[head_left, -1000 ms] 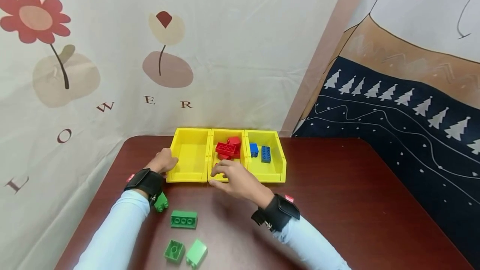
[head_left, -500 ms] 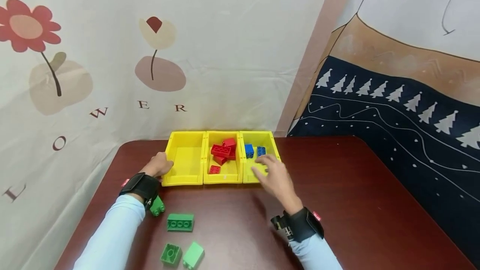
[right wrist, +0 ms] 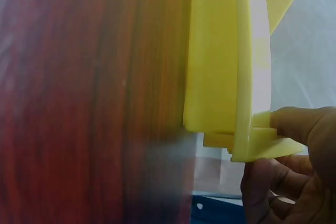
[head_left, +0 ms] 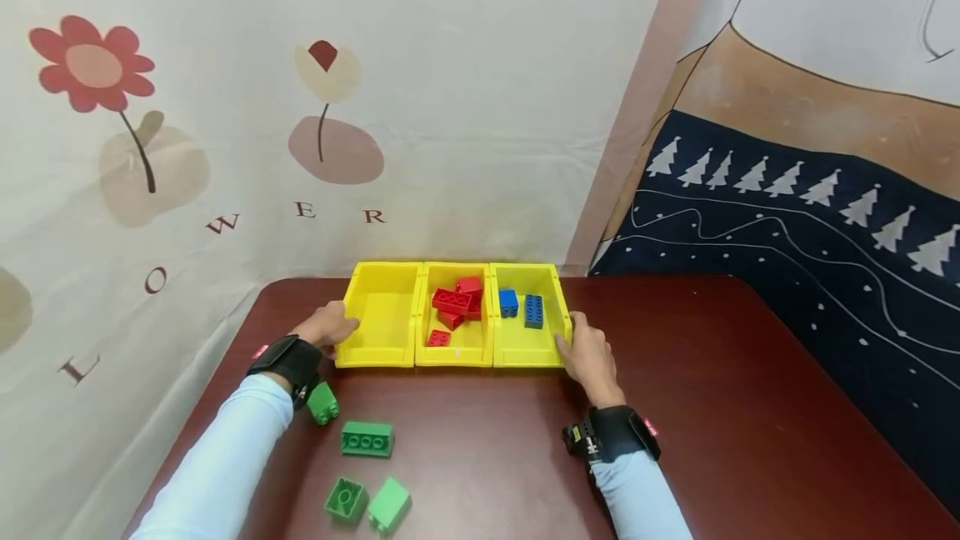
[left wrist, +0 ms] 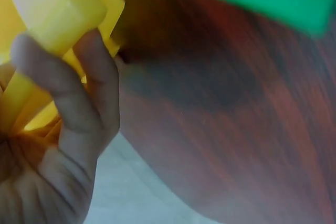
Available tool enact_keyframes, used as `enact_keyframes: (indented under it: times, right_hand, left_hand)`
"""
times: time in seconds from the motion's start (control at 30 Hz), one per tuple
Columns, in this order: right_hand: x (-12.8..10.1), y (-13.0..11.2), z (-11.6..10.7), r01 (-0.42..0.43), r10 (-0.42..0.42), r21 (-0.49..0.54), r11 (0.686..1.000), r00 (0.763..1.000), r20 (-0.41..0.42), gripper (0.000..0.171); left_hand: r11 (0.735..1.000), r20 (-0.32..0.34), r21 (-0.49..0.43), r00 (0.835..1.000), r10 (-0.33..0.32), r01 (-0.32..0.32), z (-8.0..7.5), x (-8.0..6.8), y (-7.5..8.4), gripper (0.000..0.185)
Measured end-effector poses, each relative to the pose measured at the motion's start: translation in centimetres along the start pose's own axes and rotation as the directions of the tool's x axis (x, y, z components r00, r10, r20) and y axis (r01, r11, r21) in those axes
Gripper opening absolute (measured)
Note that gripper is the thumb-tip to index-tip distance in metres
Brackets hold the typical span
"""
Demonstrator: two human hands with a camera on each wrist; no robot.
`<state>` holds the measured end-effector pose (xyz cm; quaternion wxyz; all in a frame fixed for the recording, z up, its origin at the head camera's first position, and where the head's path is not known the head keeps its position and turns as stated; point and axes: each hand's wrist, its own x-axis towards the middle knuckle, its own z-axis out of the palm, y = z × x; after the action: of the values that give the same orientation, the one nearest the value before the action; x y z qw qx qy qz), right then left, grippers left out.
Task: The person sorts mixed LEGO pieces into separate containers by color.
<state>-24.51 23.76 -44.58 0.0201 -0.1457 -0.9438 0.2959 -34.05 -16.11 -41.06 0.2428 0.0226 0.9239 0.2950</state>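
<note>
The row of three yellow bins (head_left: 453, 315) at the tabletop's far edge is gripped at both ends: left hand (head_left: 327, 327) curled on the left bin's corner, right hand (head_left: 588, 355) pinching the right bin's rim. The step appears to be steadying; next, an even two-handed shift.

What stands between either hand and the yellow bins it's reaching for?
Nothing visible. The left hand already grips the outer corner of the left bin, and the right hand grips the front corner of the right bin.

bright even light, soft shadows, wrist views close and blurred
</note>
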Motion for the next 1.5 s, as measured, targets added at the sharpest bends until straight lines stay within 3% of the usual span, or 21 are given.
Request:
enact_keyframes:
  times: [0.13, 0.23, 0.3, 0.37, 0.43, 0.57, 0.63, 0.73, 0.83, 0.87, 0.97, 1.03, 1.1, 1.23, 1.5]
  right_hand:
    - [0.3, 0.7, 0.2, -0.007, 0.007, -0.002, 1.0, 0.999, 0.046, 0.054]
    - [0.8, 0.9, 0.1, 0.007, -0.006, -0.011, 1.0, 0.997, 0.079, 0.051]
    - [1.1, 1.0, -0.1, 0.006, -0.004, -0.016, 1.0, 0.994, 0.108, 0.05]
    - [1.5, 1.0, -0.1, -0.002, 0.005, -0.019, 1.0, 0.99, 0.142, 0.05]
    - [1.9, 1.0, -0.1, -0.011, 0.015, -0.018, 1.0, 0.984, 0.178, 0.05]
    - [2.4, 1.1, 0.0, -0.01, 0.013, -0.014, 1.0, 0.975, 0.223, 0.05]
    - [2.6, 1.0, 0.0, 0.001, 0.002, -0.012, 1.0, 0.973, 0.23, 0.049]
    - [2.7, 0.9, -0.1, 0.012, -0.01, -0.007, 1.0, 0.972, 0.235, 0.048]
    - [2.8, 0.9, 0.0, 0.009, -0.009, 0.002, 1.0, 0.971, 0.238, 0.048]
    - [2.8, 0.9, 0.0, 0.007, -0.007, 0.002, 1.0, 0.972, 0.235, 0.048]
    - [2.7, 1.0, 0.0, 0.003, -0.003, -0.001, 1.0, 0.975, 0.223, 0.048]
    - [2.7, 1.0, 0.0, 0.005, -0.004, -0.007, 1.0, 0.976, 0.218, 0.048]
    - [2.7, 1.0, -0.1, 0.008, -0.005, -0.01, 1.0, 0.976, 0.218, 0.049]
    - [2.7, 1.0, -0.1, 0.012, -0.011, -0.004, 1.0, 0.975, 0.222, 0.05]
    - [2.7, 1.1, 0.2, -0.003, 0.005, -0.007, 1.0, 0.975, 0.224, 0.047]
  left_hand:
    - [0.998, 0.047, 0.05, 0.999, 0.025, -0.028, -0.6, -0.7, 0.5, 0.041]
    - [0.982, -0.004, 0.166, 0.996, 0.087, -0.085, -1.5, -2.5, 1.7, 0.051]
    - [0.956, -0.059, 0.252, 0.984, 0.168, -0.148, -1.9, -4.4, 2.6, 0.056]
    - [0.922, -0.09, 0.312, 0.959, 0.27, -0.231, -1.8, -6.8, 3.4, 0.056]
    - [0.886, -0.074, 0.329, 0.926, 0.37, -0.328, -1.2, -9.5, 3.8, 0.054]
    - [0.809, 0.045, 0.327, 0.863, 0.503, -0.489, 1.4, -14.6, 3.7, 0.048]
    - [0.785, 0.1, 0.328, 0.846, 0.524, -0.525, 3.0, -16.6, 3.4, 0.045]
    - [0.706, 0.112, 0.411, 0.8, 0.589, -0.578, 5.6, -18.6, 2.8, 0.036]
    - [0.612, 0.095, 0.517, 0.75, 0.654, -0.599, 8.1, -19.4, 2.3, 0.033]
    - [0.586, 0.09, 0.552, 0.742, 0.665, -0.593, 8.9, -19.5, 2.2, 0.034]
    - [0.578, 0.111, 0.599, 0.773, 0.625, -0.554, 10.9, -19.3, 2.0, 0.043]
    - [0.585, 0.129, 0.625, 0.808, 0.575, -0.517, 11.9, -18.9, 1.8, 0.049]
    - [0.574, 0.136, 0.658, 0.827, 0.546, -0.487, 12.8, -18.4, 1.6, 0.052]
    - [0.543, 0.139, 0.692, 0.826, 0.546, -0.476, 13.7, -17.8, 1.3, 0.049]
    - [0.511, 0.084, 0.719, 0.789, 0.608, -0.47, 14.4, -17.8, 1.0, 0.047]
